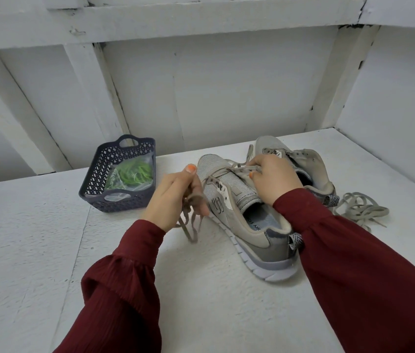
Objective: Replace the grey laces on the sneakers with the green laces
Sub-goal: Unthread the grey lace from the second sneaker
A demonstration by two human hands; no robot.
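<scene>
In the head view, the right hand (275, 179), just right of frame centre, covers the tongue and upper eyelets of the near sneaker (249, 233). Its fingers are curled and pinch the eyelet strip; whether they also catch lace is hard to tell. Behind it, the far sneaker (305, 159) is partly hidden. The left hand (175, 197) has its fingers curled round a bunch of flat grey lace (192, 222), whose hanging loops are blurred. The dark red sleeves are cut off at the bottom edge. Both sneakers are beige mesh with ridged pale soles. A loose lace (362, 210) lies tangled at the right. At centre left, a dark plastic lattice basket (94, 171) holds the green laces (135, 171), bunched inside a clear bag, on the rough white table (48, 238).
</scene>
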